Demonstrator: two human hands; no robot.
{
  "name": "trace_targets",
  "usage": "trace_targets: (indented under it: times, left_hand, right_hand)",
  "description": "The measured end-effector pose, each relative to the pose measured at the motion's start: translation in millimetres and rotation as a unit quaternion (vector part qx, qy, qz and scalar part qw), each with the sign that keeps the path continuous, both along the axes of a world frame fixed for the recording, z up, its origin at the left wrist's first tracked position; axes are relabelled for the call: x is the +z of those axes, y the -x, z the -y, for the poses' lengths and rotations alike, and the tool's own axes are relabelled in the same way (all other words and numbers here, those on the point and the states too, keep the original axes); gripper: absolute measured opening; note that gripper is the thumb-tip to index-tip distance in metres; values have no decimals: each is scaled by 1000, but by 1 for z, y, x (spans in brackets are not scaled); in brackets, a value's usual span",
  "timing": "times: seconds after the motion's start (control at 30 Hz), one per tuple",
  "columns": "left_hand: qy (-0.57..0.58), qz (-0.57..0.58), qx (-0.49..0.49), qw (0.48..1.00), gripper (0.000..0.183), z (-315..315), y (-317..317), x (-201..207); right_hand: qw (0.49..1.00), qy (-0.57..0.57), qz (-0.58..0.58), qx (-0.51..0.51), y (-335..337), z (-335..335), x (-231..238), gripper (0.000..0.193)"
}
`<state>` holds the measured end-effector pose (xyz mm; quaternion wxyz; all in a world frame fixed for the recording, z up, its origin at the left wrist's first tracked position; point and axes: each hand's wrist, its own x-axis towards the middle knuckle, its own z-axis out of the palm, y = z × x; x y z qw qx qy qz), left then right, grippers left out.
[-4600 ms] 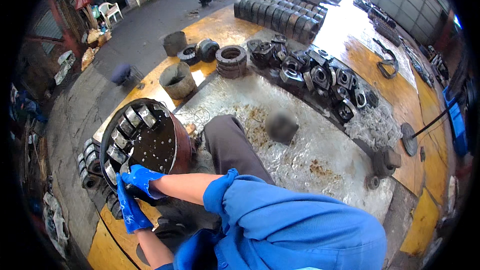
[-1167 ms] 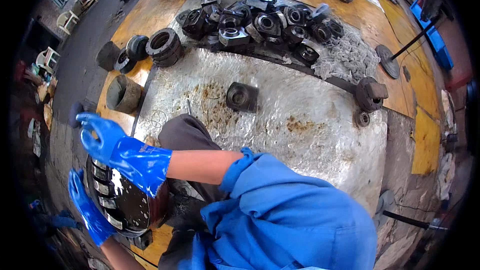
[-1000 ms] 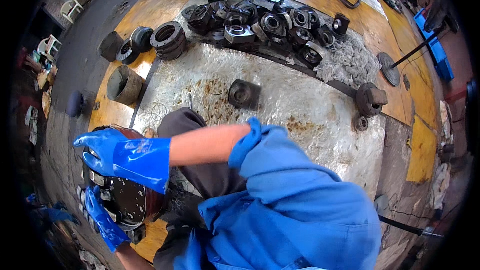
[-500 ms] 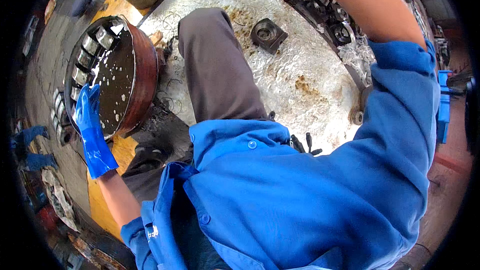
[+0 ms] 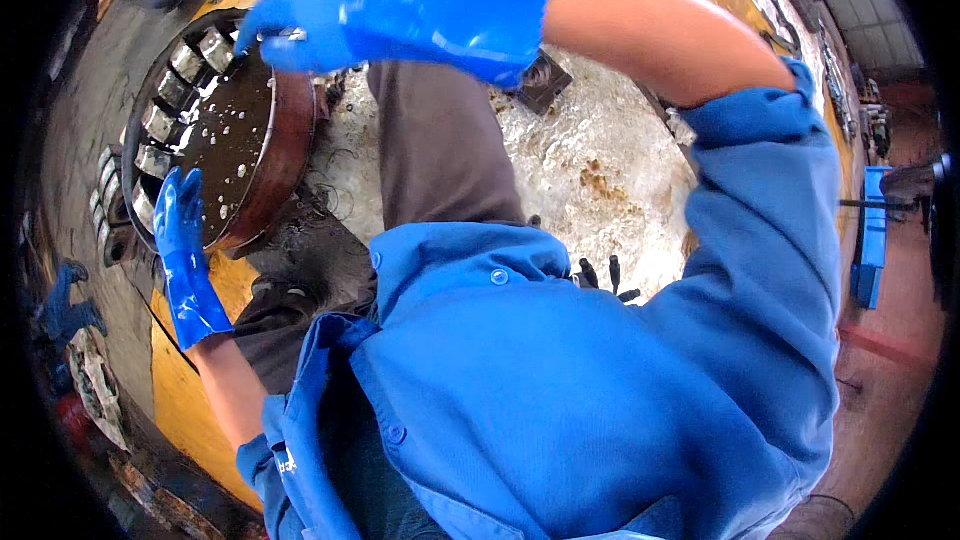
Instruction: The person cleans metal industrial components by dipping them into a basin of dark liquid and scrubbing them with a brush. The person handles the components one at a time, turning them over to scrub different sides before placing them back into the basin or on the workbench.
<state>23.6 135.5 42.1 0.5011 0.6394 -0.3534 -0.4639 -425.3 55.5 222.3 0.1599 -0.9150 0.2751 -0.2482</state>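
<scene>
A round, rust-red basin (image 5: 284, 145) with dark liquid and white foam stands at the left. Several metal blocks (image 5: 160, 124) line its inner left side in a curved row. My left hand (image 5: 180, 220), in a blue rubber glove, lies at the basin's near-left edge, fingers stretched out beside the lowest blocks. Across the basin's far right edge reaches my right hand (image 5: 315, 15), gloved the same way. Its fingers bend down close to the top block, thumb and fingers apart. I see nothing between them, though the glove is partly blurred.
A square metal part with a round bore (image 5: 545, 80) lies on the worn pale surface (image 5: 600, 180), partly behind my right glove. More metal blocks (image 5: 108, 202) stand on the floor left of the basin. A blue bin (image 5: 870, 240) is at the far right.
My right hand has swept left from the far edge of the view to above the basin. My left hand stays at the rim, nearly unmoved.
</scene>
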Motion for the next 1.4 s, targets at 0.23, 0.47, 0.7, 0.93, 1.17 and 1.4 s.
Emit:
trace_targets:
  times: [0.23,0.47,0.7,0.93,1.17,1.4]
  left_hand:
    - [81,-94,51,991,42,-13,1,-10]
    - [64,-61,131,987,42,-35,-26,-10]
    - [-1,45,119,992,48,8,-44,-30]
    - [-96,179,-51,978,84,80,6,-85]
    - [-154,329,-73,929,82,137,51,-114]
    - [-103,159,-147,971,71,140,69,-94]
  right_hand:
    - [982,-148,19,119,-124,7,-83,41]
    - [967,-245,31,62,-223,74,-162,36]
    - [959,-270,-65,-51,-252,135,-207,38]
    - [965,-260,6,-41,-258,145,-166,38]
    - [900,-367,174,-156,-210,221,-141,46]
    - [914,-348,178,-111,-197,211,-119,46]
